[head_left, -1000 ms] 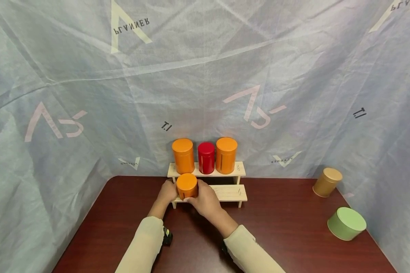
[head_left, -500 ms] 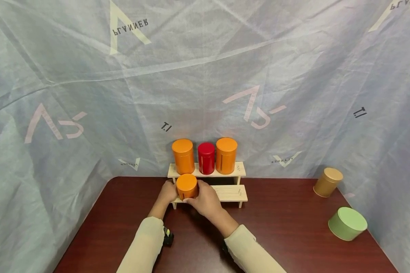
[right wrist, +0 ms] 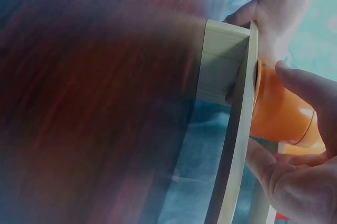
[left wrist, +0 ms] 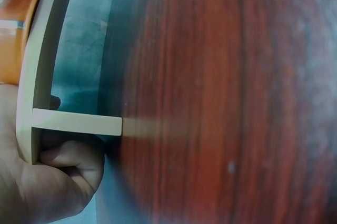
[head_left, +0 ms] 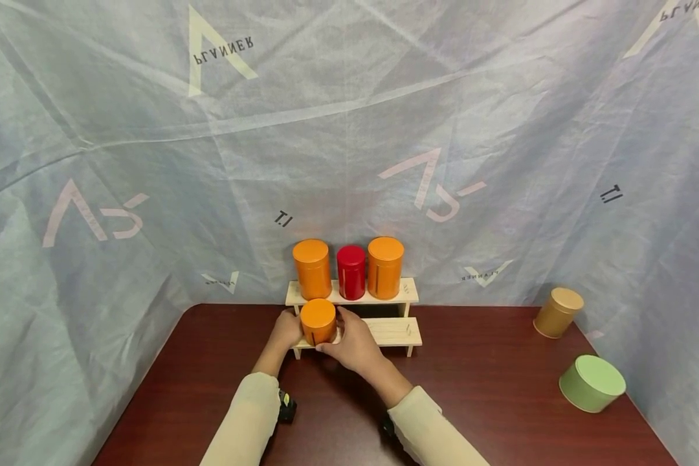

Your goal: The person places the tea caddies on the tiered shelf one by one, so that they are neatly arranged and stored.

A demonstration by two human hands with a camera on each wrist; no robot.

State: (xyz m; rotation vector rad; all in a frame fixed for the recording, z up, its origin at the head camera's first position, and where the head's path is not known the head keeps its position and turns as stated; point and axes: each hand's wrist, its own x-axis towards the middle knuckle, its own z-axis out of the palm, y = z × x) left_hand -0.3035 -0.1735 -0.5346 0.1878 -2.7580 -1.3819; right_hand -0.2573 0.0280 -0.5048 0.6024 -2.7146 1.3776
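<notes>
A short orange canister [head_left: 318,323] stands upright at the left end of the lower tier of a small wooden step shelf [head_left: 391,331]. My left hand [head_left: 287,330] grips that end of the board; the left wrist view shows its curled fingers [left wrist: 79,161] under the wood beside a leg. Around the canister's right side is my right hand [head_left: 358,346]. Its thumb tip is right at the canister's wall in the right wrist view, while a narrow gap shows between the canister and the other fingers [right wrist: 263,163].
On the upper tier stand two tall orange canisters [head_left: 311,268] [head_left: 386,268] with a red canister [head_left: 351,273] between them. A gold tin [head_left: 558,313] and a wide green tin [head_left: 592,383] are at the table's right side. Grey cloth [head_left: 349,129] hangs behind the dark red table [head_left: 477,388].
My right hand has loosened from the short orange canister, its thumb and palm shifting slightly right and toward me. The canister and my left hand keep their places.
</notes>
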